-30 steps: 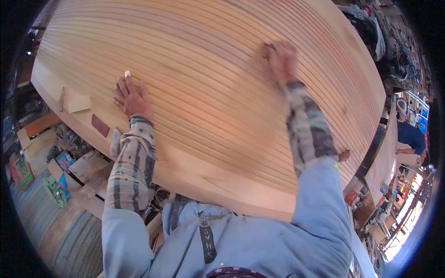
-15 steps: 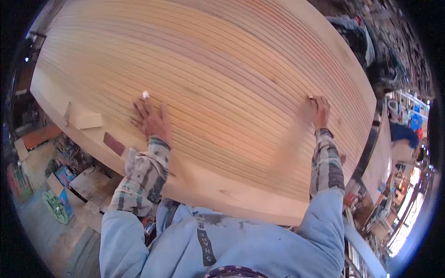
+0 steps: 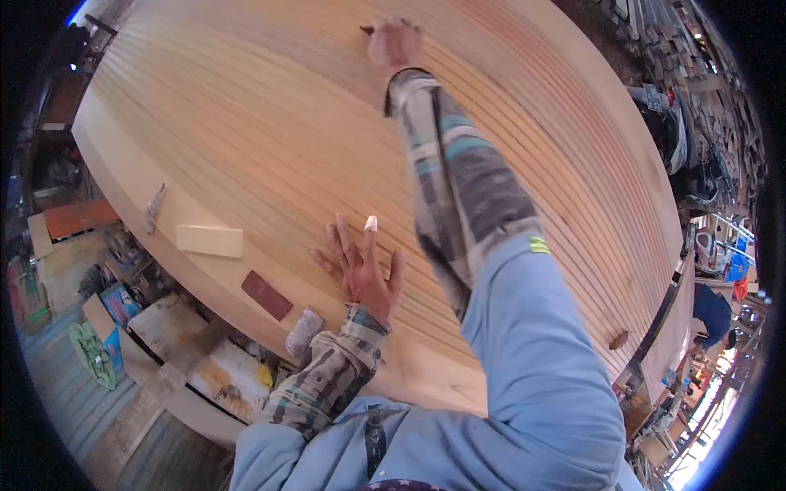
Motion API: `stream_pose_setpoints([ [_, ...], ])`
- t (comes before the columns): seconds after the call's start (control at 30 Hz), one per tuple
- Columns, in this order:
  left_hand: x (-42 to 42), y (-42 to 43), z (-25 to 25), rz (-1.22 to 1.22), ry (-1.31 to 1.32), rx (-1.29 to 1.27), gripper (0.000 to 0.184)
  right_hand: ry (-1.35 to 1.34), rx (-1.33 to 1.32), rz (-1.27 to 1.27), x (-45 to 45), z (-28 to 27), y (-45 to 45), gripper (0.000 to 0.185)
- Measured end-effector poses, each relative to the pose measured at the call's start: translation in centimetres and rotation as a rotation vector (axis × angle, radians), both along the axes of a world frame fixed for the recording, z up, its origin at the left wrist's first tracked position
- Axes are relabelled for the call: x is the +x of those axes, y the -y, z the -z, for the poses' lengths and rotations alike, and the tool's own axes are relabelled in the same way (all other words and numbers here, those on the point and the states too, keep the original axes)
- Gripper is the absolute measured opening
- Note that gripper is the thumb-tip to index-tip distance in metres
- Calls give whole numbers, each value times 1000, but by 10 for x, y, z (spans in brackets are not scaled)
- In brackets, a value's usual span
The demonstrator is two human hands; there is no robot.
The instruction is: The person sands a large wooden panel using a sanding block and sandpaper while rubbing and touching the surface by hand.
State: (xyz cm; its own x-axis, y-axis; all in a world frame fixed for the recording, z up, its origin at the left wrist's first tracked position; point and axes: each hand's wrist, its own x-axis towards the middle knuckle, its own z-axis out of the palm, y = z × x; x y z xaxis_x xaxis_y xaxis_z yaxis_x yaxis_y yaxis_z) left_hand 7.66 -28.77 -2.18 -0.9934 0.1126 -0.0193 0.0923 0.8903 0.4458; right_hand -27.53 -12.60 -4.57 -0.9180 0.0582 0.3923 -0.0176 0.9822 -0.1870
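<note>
one grooved wooden panel [image 3: 270, 147], my left hand [image 3: 366, 277] splayed on it, my right hand [image 3: 395, 46] curled, contents unclear.

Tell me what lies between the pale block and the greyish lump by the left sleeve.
In the head view, a flat reddish-brown rectangle lies on the wooden panel between the pale block and the greyish lump.

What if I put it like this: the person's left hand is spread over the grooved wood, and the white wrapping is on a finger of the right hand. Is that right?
Not quite: the head view shows the white wrapping on a finger of the left hand, not the right hand. The left hand is indeed spread over the grooved wood.
</note>
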Motion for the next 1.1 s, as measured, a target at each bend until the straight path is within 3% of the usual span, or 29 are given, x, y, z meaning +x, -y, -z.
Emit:
stream_pose_setpoints([
  [0.13,5,-1,8,2,-65,42,64,-153,-159,9,41,3,-22,23],
  [0.2,4,-1,18,-6,-96,-86,62,-49,-208,12,101,-5,-67,20],
  [0.4,-2,1,37,-30,-190,-112,62,-14,-74,41,347,2,-274,21],
  [0.57,-4,-7,42,-86,-229,-172,61,160,-42,357,580,-21,-430,22],
  [0.6,-4,-5,46,-78,-222,-201,61,131,75,439,612,3,-467,19],
  [0.7,-5,-7,37,-117,-184,-260,62,165,-97,337,564,-23,-429,16],
  [0.8,1,-13,24,-108,-159,-254,64,101,-102,6,443,-21,-355,14],
  [1.1,-3,-12,3,-46,-90,-53,69,-16,-181,-147,107,10,-104,21],
])
